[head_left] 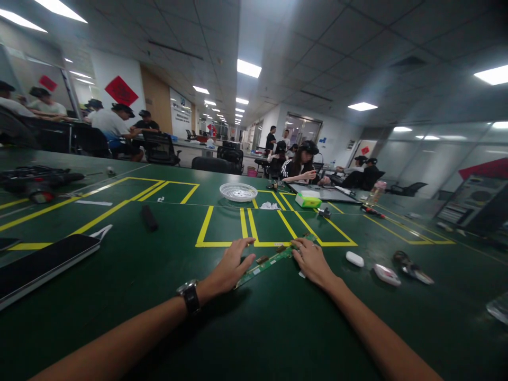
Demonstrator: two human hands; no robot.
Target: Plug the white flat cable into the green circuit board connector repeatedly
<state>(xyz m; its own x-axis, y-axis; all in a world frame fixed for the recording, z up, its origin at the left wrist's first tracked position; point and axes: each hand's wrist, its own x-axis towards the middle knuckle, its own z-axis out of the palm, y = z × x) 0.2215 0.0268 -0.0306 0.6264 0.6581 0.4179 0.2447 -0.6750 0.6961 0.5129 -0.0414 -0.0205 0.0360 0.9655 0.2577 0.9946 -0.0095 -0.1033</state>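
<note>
A long, narrow green circuit board [270, 261] lies slantwise across the middle of the green table, its right end farther from me. My left hand [229, 264], with a watch [189, 296] on the wrist, is at the board's near left end. Its thumb and index finger are apart, and the other fingers are partly hidden. At the far right end, my right hand [311, 259] has bent fingers over the board's edge and grips it. Part of the board is covered by that hand. Beneath the right hand a small white scrap [302, 274] shows.
Yellow tape [222, 244] marks boxes on the table. Beyond stand a white basket [238, 192] and a green-and-white box [308, 199]. White cases [354, 259] lie right; a dark flat device [47, 264] and black bar [148, 217] lie left. People sit at tables behind.
</note>
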